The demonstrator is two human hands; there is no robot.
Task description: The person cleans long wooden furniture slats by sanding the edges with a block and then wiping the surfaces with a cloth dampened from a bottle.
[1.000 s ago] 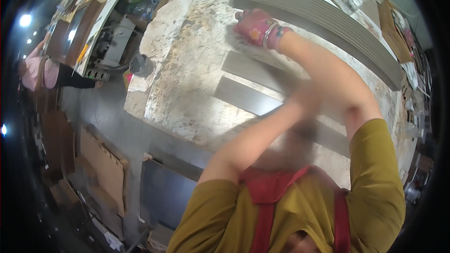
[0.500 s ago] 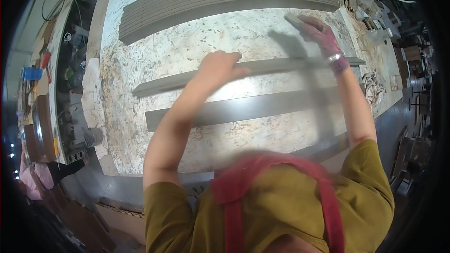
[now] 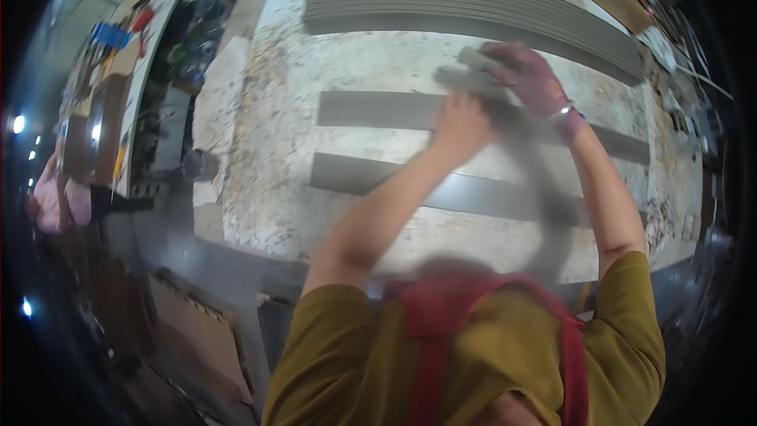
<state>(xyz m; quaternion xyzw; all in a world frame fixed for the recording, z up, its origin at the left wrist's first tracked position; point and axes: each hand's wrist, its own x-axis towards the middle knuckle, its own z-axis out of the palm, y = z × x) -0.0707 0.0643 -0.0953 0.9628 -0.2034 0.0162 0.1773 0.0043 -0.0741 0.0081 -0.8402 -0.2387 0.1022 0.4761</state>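
Two long, flat, grey metal-looking strips lie across the white worktable point(image 3: 268, 126). My bare left hand point(image 3: 464, 122) is on the far strip point(image 3: 371, 109), its bent fingers at the strip's far edge. My right hand point(image 3: 530, 83), in a pinkish-red glove, is closed around a small grey block point(image 3: 475, 59). That block is just beyond the far strip; motion blur hides whether it touches anything. The near strip point(image 3: 489, 193) has a shiny face and passes under my left forearm. Behind both hands lies a stack of similar grey strips point(image 3: 473, 4), packed side by side.
A dark cup point(image 3: 200, 165) stands at the table's left edge. To the left is a side bench with a blue container point(image 3: 110, 35) and a red-handled tool point(image 3: 142, 21). Another person in a pink top point(image 3: 63, 201) is at far left. Cardboard point(image 3: 197, 335) leans below.
The view has swung, shifting the table. The far strip, narrow and slanted before, now shows its broad face. My gloved right hand has come nearer to my left with the block.
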